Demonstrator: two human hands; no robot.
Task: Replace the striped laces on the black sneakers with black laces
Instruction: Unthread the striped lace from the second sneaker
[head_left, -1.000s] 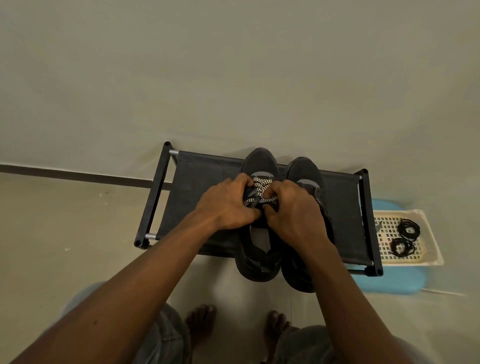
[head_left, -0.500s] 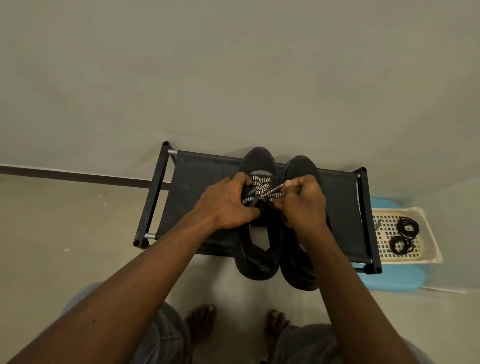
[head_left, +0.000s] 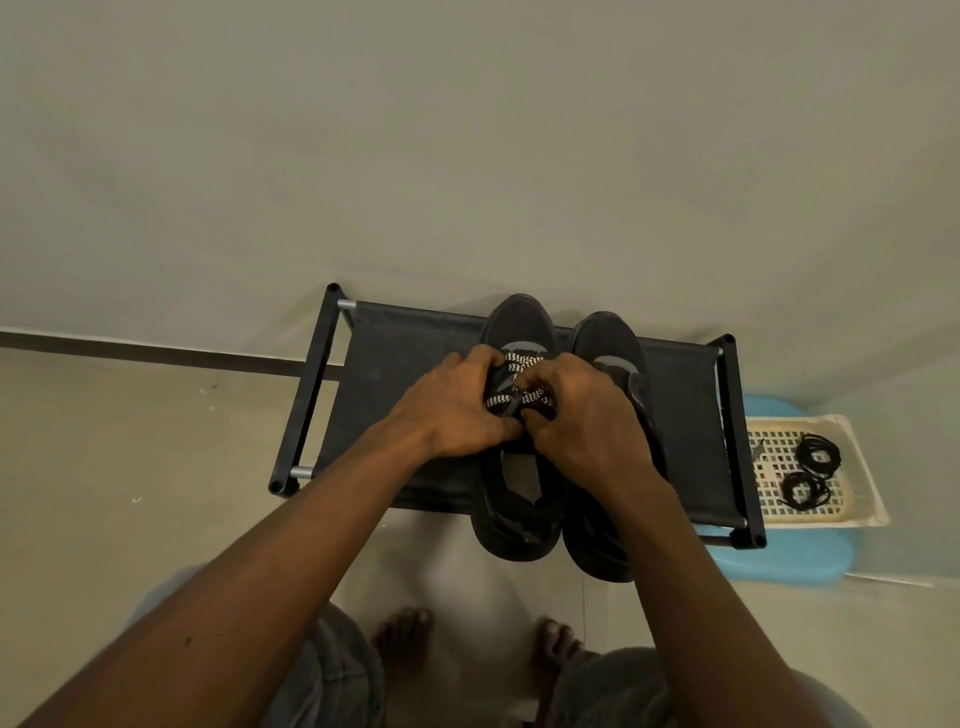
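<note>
Two black sneakers stand side by side on a low black rack (head_left: 405, 364), toes toward the wall. The left sneaker (head_left: 517, 322) carries a black-and-white striped lace (head_left: 519, 397) across its upper eyelets. My left hand (head_left: 457, 410) grips that sneaker's left side at the lacing. My right hand (head_left: 582, 415) is over the lacing from the right, its fingers curled down onto the striped lace. The right sneaker (head_left: 608, 338) is partly hidden under my right wrist. Two coiled black laces (head_left: 818, 454) lie in a cream basket at the right.
The cream perforated basket (head_left: 769, 467) sits on a blue stool (head_left: 789, 561) just right of the rack. A pale wall rises right behind the rack. My bare feet (head_left: 405, 639) stand on the tiled floor in front of it.
My right hand, which half a second ago had pulled a strand of striped lace out to the right, has come back down onto the lacing. My left hand stayed on the sneaker.
</note>
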